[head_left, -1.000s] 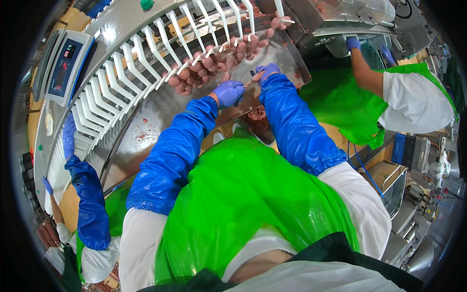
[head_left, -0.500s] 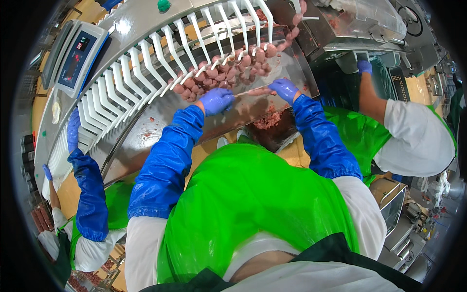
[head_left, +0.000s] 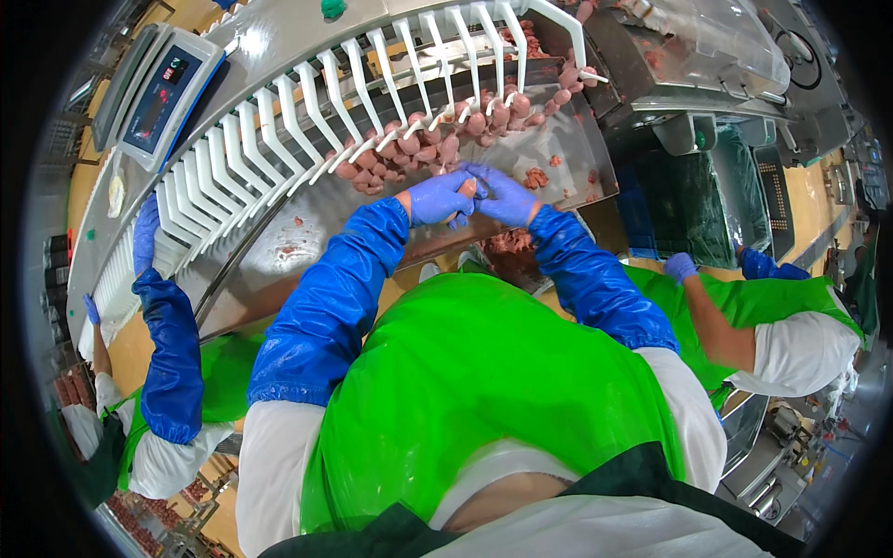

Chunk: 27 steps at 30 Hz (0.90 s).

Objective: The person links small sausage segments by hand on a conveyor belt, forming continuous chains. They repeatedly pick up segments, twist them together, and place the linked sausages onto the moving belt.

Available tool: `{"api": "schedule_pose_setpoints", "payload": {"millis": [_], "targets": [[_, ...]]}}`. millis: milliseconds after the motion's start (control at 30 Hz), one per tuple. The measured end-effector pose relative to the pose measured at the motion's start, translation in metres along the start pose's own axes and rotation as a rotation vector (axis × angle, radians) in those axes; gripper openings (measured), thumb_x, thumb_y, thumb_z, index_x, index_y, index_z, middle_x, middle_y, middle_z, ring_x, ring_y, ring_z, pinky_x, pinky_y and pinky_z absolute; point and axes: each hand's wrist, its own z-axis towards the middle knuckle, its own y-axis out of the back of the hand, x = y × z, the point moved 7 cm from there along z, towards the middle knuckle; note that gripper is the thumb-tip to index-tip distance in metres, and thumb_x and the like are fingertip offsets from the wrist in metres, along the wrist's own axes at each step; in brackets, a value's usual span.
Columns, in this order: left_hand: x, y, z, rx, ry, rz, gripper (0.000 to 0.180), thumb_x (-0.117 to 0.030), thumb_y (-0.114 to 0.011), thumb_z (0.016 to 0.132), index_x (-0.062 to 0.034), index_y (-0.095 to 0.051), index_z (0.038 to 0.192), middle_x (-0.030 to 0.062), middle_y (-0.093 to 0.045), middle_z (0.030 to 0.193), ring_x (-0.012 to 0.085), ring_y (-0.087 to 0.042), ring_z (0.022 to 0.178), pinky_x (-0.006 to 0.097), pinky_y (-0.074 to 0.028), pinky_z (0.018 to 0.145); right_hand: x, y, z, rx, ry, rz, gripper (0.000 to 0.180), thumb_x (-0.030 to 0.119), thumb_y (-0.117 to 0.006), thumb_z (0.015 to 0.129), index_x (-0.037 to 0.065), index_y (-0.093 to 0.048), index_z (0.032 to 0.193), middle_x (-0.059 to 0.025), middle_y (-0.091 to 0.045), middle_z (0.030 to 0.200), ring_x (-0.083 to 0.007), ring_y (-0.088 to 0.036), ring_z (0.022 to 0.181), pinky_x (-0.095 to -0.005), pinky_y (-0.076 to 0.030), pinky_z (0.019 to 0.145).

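- Head view, looking down: the person's left hand, in a purple-blue glove, has its fingers curled around a smooth, pale pink sausage link.
- The right hand, gloved alike, meets the left at the fingertips; its fingers are bent, but I cannot tell whether they grip anything.
- The link sits between the hands, above a shiny, raised-edged steel desk, just below a heaped chain of pink sausages.
- That chain hangs along a curved row of white, bent hooks.
- Small reddish meat scraps lie right of the hands.
- Upper left, a grey-and-white digital scale.
- Far left, a co-worker's gloved hand touches the hooks.
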Motion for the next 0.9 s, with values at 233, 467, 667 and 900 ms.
{"api": "schedule_pose_setpoints", "payload": {"millis": [233, 467, 667, 900], "targets": [[0.014, 0.015, 0.003, 0.069, 0.219, 0.431, 0.026, -0.024, -0.05, 0.096, -0.001, -0.061, 0.092, 0.0061, -0.061, 0.072, 0.0146, -0.059, 0.066, 0.03, -0.05, 0.063, -0.024, 0.022, -0.009, 0.257, -0.161, -0.855, 0.026, 0.026, -0.05, 0.092, 0.012, -0.066, 0.107, -0.0151, -0.068, 0.099, -0.0355, -0.064, 0.096, -0.0446, -0.042, 0.1], [0.023, -0.009, 0.024, 0.066, 0.105, 0.219, 0.026, -0.021, -0.047, 0.094, -0.0021, -0.06, 0.08, 0.0071, -0.063, 0.071, 0.0167, -0.06, 0.062, 0.031, -0.051, 0.062, -0.07, 0.046, -0.022, 0.254, -0.443, -1.083, 0.032, 0.037, -0.044, 0.097, 0.018, -0.07, 0.098, -0.0096, -0.071, 0.09, -0.0308, -0.067, 0.087, -0.0518, -0.042, 0.088], [0.007, -0.012, 0.025, -0.025, -0.049, 0.133, 0.033, -0.022, -0.044, 0.096, -0.0032, -0.058, 0.073, 0.0066, -0.061, 0.064, 0.0168, -0.059, 0.059, 0.032, -0.049, 0.059, -0.067, 0.075, -0.005, 0.336, -0.581, -1.248, 0.028, 0.036, -0.047, 0.097, 0.022, -0.071, 0.101, -0.0036, -0.072, 0.091, -0.024, -0.068, 0.088, -0.05, -0.041, 0.086], [-0.039, -0.008, -0.011, -0.055, -0.192, -0.108, 0.028, -0.018, -0.047, 0.093, -0.0034, -0.063, 0.074, 0.0075, -0.062, 0.067, 0.0164, -0.059, 0.061, 0.031, -0.048, 0.059, -0.077, 0.131, -0.03, 0.296, -0.89, -1.466, 0.03, 0.033, -0.057, 0.091, 0.023, -0.067, 0.117, -0.0057, -0.068, 0.116, -0.0278, -0.063, 0.109, -0.053, -0.041, 0.092]]}}
